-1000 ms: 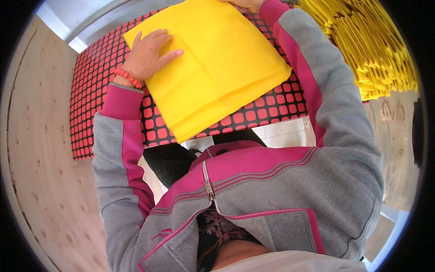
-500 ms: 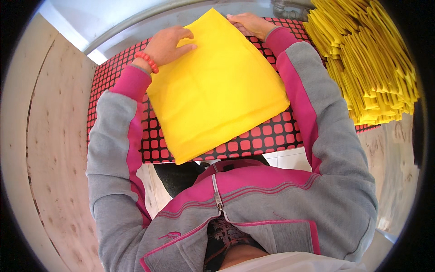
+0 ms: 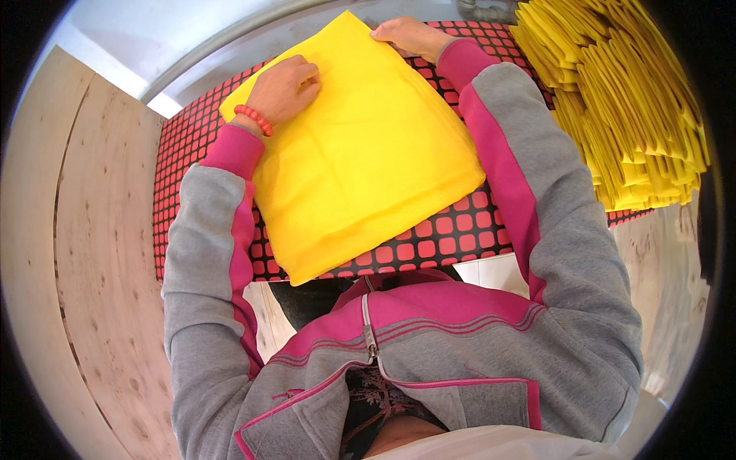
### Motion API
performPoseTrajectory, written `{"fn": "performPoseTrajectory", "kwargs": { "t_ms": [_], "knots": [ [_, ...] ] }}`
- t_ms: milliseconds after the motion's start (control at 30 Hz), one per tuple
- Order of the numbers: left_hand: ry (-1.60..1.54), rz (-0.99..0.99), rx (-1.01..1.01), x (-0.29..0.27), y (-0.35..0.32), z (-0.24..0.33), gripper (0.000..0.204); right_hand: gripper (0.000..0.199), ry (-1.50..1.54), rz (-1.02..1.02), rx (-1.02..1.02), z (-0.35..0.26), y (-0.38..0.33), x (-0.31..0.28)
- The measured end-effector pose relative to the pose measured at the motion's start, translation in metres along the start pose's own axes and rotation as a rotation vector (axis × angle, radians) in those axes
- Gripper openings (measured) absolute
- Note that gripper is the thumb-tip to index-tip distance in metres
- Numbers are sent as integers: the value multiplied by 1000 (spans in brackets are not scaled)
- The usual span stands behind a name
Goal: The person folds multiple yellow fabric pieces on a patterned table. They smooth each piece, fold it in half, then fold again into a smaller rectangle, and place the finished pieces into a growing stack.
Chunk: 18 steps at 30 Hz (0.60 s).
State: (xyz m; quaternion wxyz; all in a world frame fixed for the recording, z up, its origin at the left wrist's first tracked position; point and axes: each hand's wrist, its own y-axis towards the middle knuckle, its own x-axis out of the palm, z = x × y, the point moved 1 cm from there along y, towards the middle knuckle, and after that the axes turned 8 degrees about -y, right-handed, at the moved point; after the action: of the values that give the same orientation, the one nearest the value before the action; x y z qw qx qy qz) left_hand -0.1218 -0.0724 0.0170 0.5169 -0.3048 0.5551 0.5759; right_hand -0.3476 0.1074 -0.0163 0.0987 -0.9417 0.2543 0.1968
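Hands, left (image 3: 282, 88) curled and right (image 3: 410, 34) flat, press yellow cloth (image 3: 360, 146) beside a yellow stack (image 3: 629, 100).

A stack of folded yellow cloths (image 3: 629, 100) is lying on the red-and-black checked mat (image 3: 452, 234), with wooden boards (image 3: 92, 253) lying alongside.

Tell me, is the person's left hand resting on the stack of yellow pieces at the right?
No, the left hand lies on the yellow cloth spread over the red-and-black mat.
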Motion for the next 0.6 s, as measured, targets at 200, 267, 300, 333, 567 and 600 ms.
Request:
{"fn": "performPoseTrajectory", "kwargs": {
  "t_ms": [200,267,300,333,567,600],
  "knots": [
    [49,-20,-47,-7,-9,-5,15,37,-59,3,-4,8,8,-1],
    [52,2,-14,-9,-9,-5,16,33,-17,19,-12,9,10,0],
    [41,34,22,-8,-7,-4,16,30,28,24,-24,9,11,1],
    [28,61,57,-7,-5,-3,16,29,72,29,-35,9,10,1],
    [70,-37,-33,-2,1,-3,18,30,116,13,18,0,0,2],
    [77,-27,-26,-3,-1,-4,18,32,87,7,30,-2,-2,2]
  ]
}}
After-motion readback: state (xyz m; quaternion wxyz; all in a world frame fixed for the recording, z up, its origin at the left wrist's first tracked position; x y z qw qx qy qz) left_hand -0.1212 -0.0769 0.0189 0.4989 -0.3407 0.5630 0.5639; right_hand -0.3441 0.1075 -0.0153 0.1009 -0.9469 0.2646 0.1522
